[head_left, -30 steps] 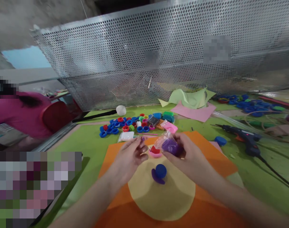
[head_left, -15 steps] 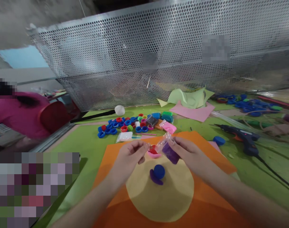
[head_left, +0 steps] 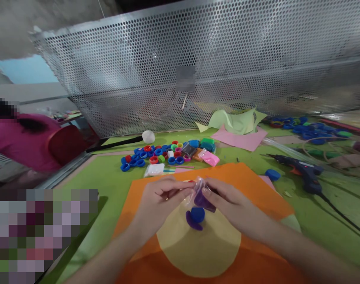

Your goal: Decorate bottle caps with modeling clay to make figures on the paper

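Observation:
Between my hands is a small clear plastic bag of purple modelling clay, raised over the paper. My right hand grips the clay-filled end, thumb on the near side. The fingers of my left hand are closed in a pinch on the bag's loose clear end. Just below lie a blue bottle cap and a curved purple clay piece on a pale yellow paper circle. Under the circle is an orange sheet. Something red behind my left fingertips is mostly hidden.
Several coloured bottle caps and a pink clay packet lie beyond the sheet, near a white packet. A corded glue gun rests right, beside another blue cap. A perforated metal panel stands behind. Someone in pink sits left.
Both hands have come closer together. The purple clay bag has moved left and slightly down, and now covers part of the red and pink pieces behind it.

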Tool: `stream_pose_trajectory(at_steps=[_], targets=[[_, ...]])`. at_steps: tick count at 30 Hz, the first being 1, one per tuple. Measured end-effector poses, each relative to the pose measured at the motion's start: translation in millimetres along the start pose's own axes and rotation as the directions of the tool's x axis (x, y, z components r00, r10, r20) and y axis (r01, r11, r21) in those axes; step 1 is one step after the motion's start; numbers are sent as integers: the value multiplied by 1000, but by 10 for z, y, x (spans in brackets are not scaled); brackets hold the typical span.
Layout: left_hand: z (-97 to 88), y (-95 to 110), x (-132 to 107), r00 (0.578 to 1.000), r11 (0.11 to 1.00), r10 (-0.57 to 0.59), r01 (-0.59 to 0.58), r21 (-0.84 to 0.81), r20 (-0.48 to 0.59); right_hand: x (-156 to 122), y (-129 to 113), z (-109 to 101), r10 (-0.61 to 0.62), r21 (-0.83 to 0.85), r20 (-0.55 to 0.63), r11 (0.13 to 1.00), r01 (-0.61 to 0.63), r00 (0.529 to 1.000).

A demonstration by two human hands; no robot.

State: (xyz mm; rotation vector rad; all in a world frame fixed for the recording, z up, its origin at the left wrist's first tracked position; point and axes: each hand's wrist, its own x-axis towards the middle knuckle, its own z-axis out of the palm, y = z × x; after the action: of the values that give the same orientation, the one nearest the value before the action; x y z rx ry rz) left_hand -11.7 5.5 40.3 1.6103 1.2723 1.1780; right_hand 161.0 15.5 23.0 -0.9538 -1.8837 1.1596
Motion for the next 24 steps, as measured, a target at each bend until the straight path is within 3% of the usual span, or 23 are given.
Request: stream_pose_trajectory(at_steps=[5, 9, 16, 20, 24], targets=[[-33, 0, 8, 999, 1000, -17, 16, 17, 47, -14, 8, 5, -73, 35, -6, 997, 73, 997], [-52, -13, 2, 998, 999, -35, 35, -2, 59, -22, 1, 13, -110, -39, 5, 993, 110, 994], [-12, -31, 2, 979, 975, -127, 152, -159, 158, -33, 2, 42, -128, -106, 62, 985, 134, 990], [-2, -28, -1, 975, 962, -134, 171, -213, 180, -25, -33, 17, -84, -99, 105, 991, 94, 991], [-13, -19, -4, 956, 943, -134, 204, -265, 260, -29, -52, -9, -127, -104, 127, 985, 140, 984]])
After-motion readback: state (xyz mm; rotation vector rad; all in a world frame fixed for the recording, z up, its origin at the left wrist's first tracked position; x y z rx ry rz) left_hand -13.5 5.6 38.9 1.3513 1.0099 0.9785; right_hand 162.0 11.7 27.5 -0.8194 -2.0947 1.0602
